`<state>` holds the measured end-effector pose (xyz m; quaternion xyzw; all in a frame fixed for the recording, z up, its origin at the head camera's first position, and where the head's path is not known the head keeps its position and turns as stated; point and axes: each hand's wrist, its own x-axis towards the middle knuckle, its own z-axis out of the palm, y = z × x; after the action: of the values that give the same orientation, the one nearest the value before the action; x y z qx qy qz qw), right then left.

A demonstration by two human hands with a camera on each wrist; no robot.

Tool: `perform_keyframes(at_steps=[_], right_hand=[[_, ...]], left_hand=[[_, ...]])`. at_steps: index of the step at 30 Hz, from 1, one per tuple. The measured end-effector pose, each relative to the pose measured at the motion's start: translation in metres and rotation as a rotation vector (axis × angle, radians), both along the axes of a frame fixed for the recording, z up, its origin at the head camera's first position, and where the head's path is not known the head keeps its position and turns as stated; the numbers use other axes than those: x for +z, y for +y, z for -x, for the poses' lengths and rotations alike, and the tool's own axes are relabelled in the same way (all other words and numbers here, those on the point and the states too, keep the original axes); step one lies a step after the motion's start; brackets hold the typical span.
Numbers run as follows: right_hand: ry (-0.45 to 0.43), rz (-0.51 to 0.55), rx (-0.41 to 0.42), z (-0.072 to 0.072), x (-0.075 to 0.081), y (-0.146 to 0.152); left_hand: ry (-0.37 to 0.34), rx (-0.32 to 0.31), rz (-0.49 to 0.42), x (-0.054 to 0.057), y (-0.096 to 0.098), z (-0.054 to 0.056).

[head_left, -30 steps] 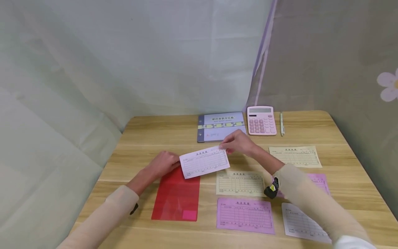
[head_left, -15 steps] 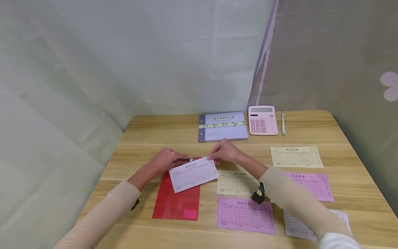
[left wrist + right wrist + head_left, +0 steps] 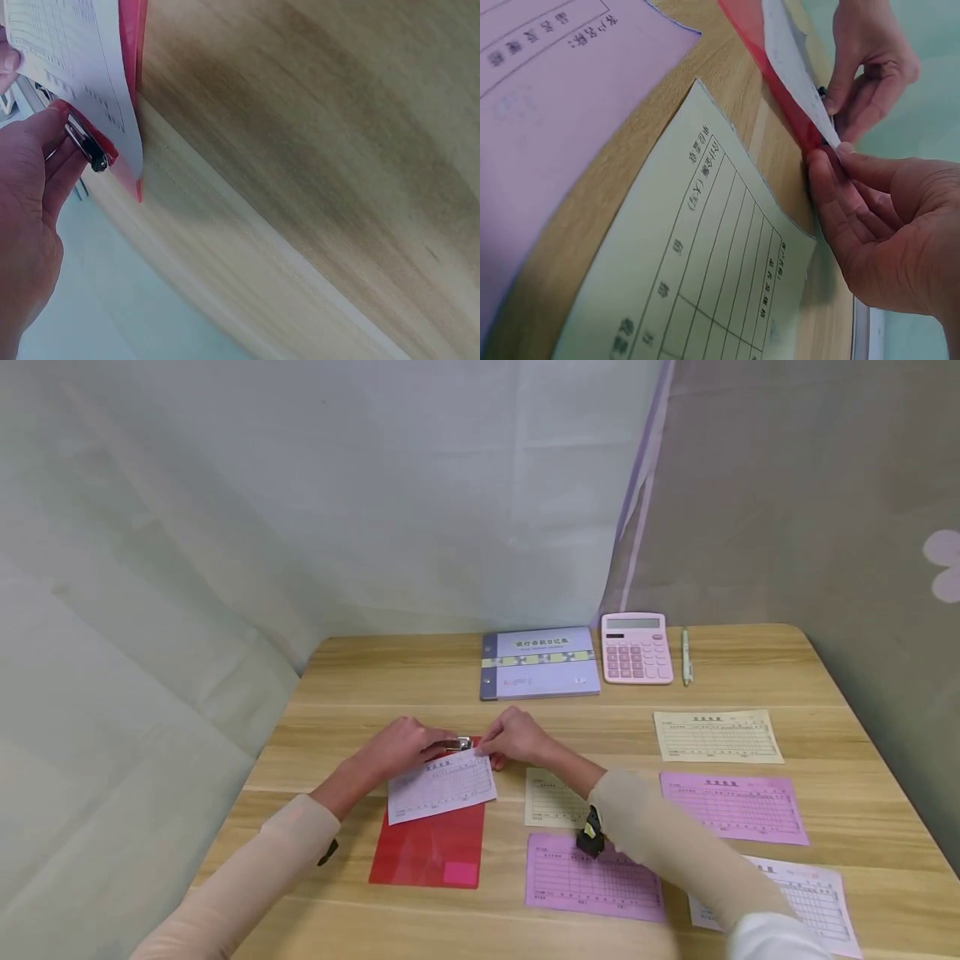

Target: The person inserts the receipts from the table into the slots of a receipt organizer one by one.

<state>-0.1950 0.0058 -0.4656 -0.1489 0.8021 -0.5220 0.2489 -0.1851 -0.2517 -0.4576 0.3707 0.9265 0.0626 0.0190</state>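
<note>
A red clipboard (image 3: 427, 847) lies on the table, its metal clip (image 3: 462, 742) at the far end. My left hand (image 3: 408, 747) pinches that clip between thumb and fingers, as the left wrist view shows. A white printed slip (image 3: 444, 789) lies slanted over the clipboard's upper part, its top edge near the clip. At the slip's upper right corner my right hand (image 3: 517, 737) pinches the paper between thumb and forefinger. In the right wrist view the slip (image 3: 791, 64) stands slightly off the red board. Whether its edge is under the clip I cannot tell.
Yellow slips (image 3: 718, 737), pink slips (image 3: 592, 893) and another white slip (image 3: 813, 893) lie to the right, some partly under my right forearm. Along the back stand an account book (image 3: 540, 672), a pink calculator (image 3: 637, 647) and a pen (image 3: 686, 656).
My right hand has moved left and slightly down, bringing the white slip from beside the clipboard to over its upper part. My left hand has shifted little and stays at the clip.
</note>
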Motion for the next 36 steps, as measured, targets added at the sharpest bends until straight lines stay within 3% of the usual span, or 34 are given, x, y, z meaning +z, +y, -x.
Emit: perform_keyframes(at_steps=[10,19,30,36], right_hand=[[0.024,-0.049,-0.008,0.0022,-0.002,-0.005],[0.057,-0.091,0.011,0.0022,-0.0018,-0.0074],[-0.048,-0.051,-0.029,0.0039,-0.0014,-0.0076],[-0.063,-0.036,-0.027,0.0059,-0.0019,-0.0061]], left_hand=[[0.035,0.002,0.01,-0.0009,0.0018,-0.0002],[0.018,0.023,0.016,-0.0011,0.0001,-0.0006],[0.041,0.028,0.024,-0.0029,-0.0001,-0.0019],[0.034,0.034,0.03,-0.0026,0.0009,-0.0026]])
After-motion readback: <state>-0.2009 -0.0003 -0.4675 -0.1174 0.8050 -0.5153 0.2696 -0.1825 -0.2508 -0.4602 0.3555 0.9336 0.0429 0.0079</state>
